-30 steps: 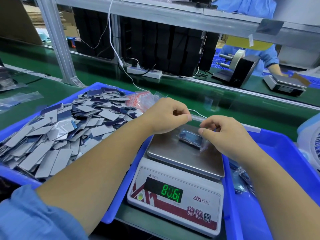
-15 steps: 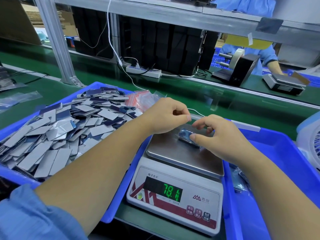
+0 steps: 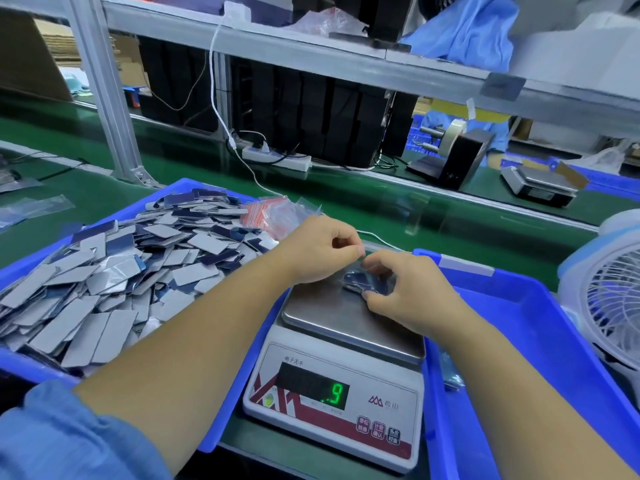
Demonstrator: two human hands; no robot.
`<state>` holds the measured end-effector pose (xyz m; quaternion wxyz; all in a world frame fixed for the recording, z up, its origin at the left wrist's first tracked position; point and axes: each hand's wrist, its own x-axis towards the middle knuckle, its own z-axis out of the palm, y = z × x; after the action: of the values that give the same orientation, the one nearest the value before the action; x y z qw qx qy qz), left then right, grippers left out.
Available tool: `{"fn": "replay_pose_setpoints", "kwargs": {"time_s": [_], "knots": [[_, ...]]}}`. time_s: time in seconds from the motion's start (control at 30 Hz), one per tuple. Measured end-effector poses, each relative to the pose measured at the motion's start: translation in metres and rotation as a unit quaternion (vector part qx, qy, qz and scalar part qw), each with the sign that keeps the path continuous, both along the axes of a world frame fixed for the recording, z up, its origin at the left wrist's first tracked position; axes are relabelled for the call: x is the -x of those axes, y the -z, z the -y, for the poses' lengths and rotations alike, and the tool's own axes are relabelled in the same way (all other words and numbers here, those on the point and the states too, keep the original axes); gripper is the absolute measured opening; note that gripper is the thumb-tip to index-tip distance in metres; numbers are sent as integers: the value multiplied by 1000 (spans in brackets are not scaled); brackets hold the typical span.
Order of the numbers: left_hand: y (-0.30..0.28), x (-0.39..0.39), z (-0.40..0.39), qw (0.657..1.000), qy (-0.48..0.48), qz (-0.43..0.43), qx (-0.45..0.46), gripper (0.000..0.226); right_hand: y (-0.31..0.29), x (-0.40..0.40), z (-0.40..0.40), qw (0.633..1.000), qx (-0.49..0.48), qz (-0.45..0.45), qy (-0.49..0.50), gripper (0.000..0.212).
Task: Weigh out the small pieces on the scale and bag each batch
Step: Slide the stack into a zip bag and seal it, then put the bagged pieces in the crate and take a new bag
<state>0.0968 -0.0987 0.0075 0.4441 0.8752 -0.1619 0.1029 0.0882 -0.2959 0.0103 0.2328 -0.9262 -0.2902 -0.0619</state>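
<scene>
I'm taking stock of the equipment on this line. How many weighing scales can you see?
2. One scale sits right in front of the person, between the blue trays. A second scale sits across the green belt at far right. Others may be hidden.

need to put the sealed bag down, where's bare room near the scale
Bare floor shows in the right blue bin, between the scale and the fan. Bare green belt lies beyond. The left bin is heaped with pieces.

Scale readout (image 3: 335,395) down to .9
</scene>
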Motion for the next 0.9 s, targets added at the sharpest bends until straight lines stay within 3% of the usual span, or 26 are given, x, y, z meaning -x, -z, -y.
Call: {"fn": "replay_pose_setpoints", "kwargs": {"time_s": [0.17, 0.3, 0.43, 0.53, 0.73, 0.9], "knots": [[-12, 2, 8, 999, 1, 35, -20, 17, -25, -2, 6, 999, -30, 15, 8, 31], [-28, 6, 7, 999, 5, 42, -11, 22, -42, -9, 39, 994, -12, 37, 104, 27], [-29, 17, -2, 999, 5, 22, -31, 22, -29, -4, 71, 964, 122, -66, 228, 23], [-27, 25, -17, 999, -9, 13, -42, 25, -12, 1, 79, 934, 223, -134, 245, 28], [-28, 33, -51, 998, -56, 6, -17, 19, -17, -2, 45, 966, 120, -39, 224, 7], [-24, 36, -76, 996, -86, 17, 10, 21, -21, 4, -19, 985, 76, 25, 155, 8]]}}
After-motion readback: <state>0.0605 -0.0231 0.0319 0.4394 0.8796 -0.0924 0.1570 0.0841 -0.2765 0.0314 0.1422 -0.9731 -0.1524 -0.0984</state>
